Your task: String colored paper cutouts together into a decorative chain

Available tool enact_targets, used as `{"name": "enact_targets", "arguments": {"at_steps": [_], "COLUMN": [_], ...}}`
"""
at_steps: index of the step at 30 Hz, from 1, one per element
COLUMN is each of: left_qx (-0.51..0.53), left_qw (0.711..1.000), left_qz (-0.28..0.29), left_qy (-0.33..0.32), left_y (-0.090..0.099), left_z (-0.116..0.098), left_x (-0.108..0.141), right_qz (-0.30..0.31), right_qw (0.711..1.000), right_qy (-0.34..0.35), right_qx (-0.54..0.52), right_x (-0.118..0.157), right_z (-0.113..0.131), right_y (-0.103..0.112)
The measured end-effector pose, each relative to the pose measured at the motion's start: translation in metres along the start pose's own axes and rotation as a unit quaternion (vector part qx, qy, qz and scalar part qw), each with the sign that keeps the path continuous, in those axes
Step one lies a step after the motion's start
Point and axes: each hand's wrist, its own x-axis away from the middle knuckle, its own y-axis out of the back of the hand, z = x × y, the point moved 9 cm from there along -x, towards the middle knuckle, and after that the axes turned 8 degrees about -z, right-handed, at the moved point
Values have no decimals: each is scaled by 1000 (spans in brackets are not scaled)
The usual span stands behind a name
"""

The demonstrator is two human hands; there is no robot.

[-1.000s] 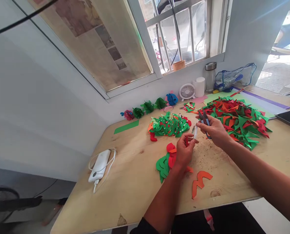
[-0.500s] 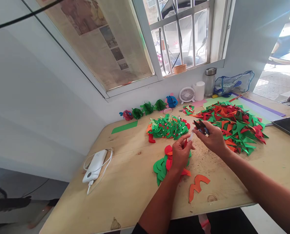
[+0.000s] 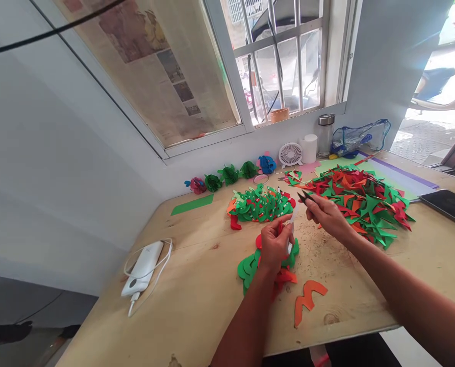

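My left hand [image 3: 276, 243] is closed, with a white strip [image 3: 294, 216] standing up from its fingertips and a bit of red paper between the fingers. The strip looks like tape, and a white edge shows below the fingers. My right hand [image 3: 330, 218] grips dark-bladed scissors [image 3: 306, 198], whose tips point left, just beyond the strip; their handles are hidden in the hand. Under and beside my left wrist lie green cut-outs [image 3: 246, 269] and red ones. An orange zigzag piece [image 3: 308, 299] lies nearer the table edge.
Behind my hands is a pile of green and white-marked pieces [image 3: 263, 204]. Paper scraps [image 3: 365, 201] heap up at the right, with a phone [image 3: 447, 206] beyond. Paper flowers [image 3: 229, 174], a small fan [image 3: 290, 154] and a glass bottle [image 3: 326, 137] line the wall. A power bank [image 3: 143, 267] lies left.
The scissors have moved slightly away from my left fingers, and their blades are closer together. More of the white strip shows above my left hand. The view has shifted a little.
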Motion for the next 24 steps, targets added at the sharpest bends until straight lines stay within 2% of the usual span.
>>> {"name": "enact_targets", "arguments": {"at_steps": [4, 11, 17, 24], "left_qx": [42, 47, 45, 41], "left_qw": [999, 998, 998, 998], "left_qz": [9, -25, -25, -21], "left_qy": [19, 43, 19, 32], "left_y": [3, 13, 13, 12], "left_z": [3, 8, 6, 9], "left_x": [-3, -5, -7, -6], "right_qz": [57, 105, 140, 133], "right_qw": [997, 988, 988, 990], "right_qy": [-33, -84, -37, -24], "right_qx": [-44, -80, -55, -30], "right_x": [3, 10, 11, 10], "right_z": [-3, -3, 4, 7], "right_y": [-12, -22, -25, -22]}}
